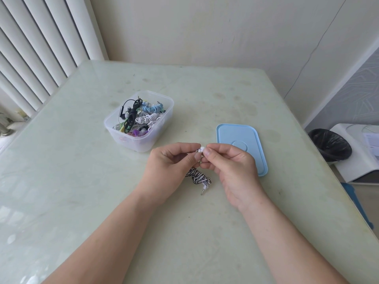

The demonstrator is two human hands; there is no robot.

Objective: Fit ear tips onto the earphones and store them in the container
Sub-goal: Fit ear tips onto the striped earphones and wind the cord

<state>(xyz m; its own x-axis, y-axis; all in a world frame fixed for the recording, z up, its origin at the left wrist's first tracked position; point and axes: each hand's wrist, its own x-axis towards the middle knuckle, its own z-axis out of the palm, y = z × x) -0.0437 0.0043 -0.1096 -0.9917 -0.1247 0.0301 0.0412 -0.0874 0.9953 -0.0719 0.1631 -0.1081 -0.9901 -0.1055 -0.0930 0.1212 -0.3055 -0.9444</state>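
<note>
Fitting step: left hand (172, 160) pinches the striped earphones (198, 176) at one bud, right hand (231, 165) pinches the white ear tip (202, 149) against it; next probably needs a firm push

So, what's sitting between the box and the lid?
Bare table only, between box and lid, head view; the left hand and right hand hold an earphone just nearer.
</note>
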